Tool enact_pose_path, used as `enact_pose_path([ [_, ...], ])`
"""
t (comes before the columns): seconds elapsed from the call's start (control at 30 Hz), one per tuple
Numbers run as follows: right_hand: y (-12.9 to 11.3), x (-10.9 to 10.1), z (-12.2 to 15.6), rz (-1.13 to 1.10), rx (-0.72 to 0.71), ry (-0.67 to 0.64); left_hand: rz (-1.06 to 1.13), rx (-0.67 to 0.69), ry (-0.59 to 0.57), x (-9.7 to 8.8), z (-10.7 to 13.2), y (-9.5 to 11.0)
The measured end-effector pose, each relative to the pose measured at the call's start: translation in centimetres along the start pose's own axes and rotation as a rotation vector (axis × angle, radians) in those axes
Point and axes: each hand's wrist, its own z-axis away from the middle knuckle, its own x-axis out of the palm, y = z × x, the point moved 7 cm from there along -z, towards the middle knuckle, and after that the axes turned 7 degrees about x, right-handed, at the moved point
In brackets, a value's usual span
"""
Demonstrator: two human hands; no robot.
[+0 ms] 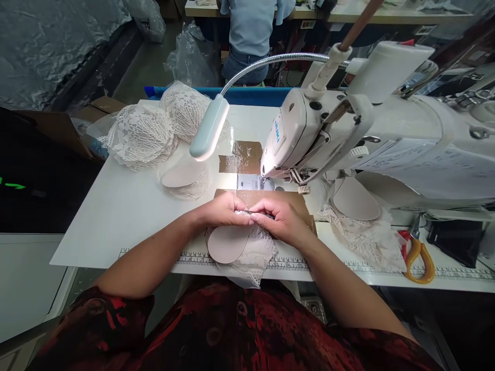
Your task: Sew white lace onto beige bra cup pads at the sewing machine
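My left hand (232,210) and my right hand (277,219) meet in front of the sewing machine (294,134), fingertips pinched together. Between the left fingers is the upper edge of a white lace piece (260,252). A smooth beige bra cup pad (228,244) hangs with it toward the table's front edge. My right fingers close around a slim dark object (266,215), mostly hidden, its kind unclear. Both hands are over the brown tape (294,201) on the tabletop, just short of the needle area.
A lamp (211,126) hangs over the table's left half. Lace bra cups (139,136) are piled at back left, another pad (181,174) nearer. On the right lie lace with a pad (356,200) and yellow-handled scissors (421,262). A person (250,31) sits beyond.
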Motion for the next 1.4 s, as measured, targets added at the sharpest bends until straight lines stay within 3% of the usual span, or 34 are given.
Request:
enact_pose_path([
  [0.17, 0.8, 0.3, -0.4, -0.207, 0.079, 0.012, 0.003, 0.051, -0.024, -0.2, -0.1, 0.2],
  [0.27, 0.9, 0.5, -0.2, -0.122, 0.110, -0.054, -0.073, 0.057, -0.163, -0.8, 0.5, 0.5],
  [0.33, 1.2, 0.2, 0.2, -0.055, 0.148, -0.089, -0.164, 0.017, -0.189, -1.8, 1.3, 0.5],
  [0.47, 1.5, 0.3, 0.8, -0.082, 0.169, -0.199, -0.341, 0.036, -0.097, -3.3, 2.2, 1.4],
  [0.63, 1.1, 0.8, 0.1, -0.116, 0.175, -0.075, -0.435, 0.178, -0.020, -1.5, 1.9, 2.9],
  [0.73, 0.4, 1.3, 0.1, -0.096, 0.102, -0.065, -0.489, 0.257, 0.132, -1.9, 2.8, 3.9],
  [0.83, 0.4, 0.8, 0.5, -0.095, 0.073, -0.016, -0.361, 0.158, 0.298, -3.8, 4.5, 3.7],
  [0.93, 0.3, 0.5, 0.9, -0.117, 0.047, -0.004, -0.044, -0.091, 0.195, -3.0, 5.3, 1.3],
  [1.0, 0.1, 0.7, 0.9, -0.140, 0.027, -0.017, 0.126, -0.146, 0.117, -1.3, 5.0, 0.1],
  [1.17, 0.0, 0.8, 1.0, -0.146, 0.004, -0.017, 0.391, -0.039, 0.321, 1.0, 3.3, -1.2],
  [1.3, 0.9, -0.2, 1.3, -0.235, 0.030, -0.019, 0.354, 0.027, 0.364, 1.3, 2.9, -1.1],
  [1.4, 1.1, -1.1, 1.5, -0.173, 0.013, -0.027, 0.288, 0.073, 0.396, 0.7, 3.1, -0.7],
])
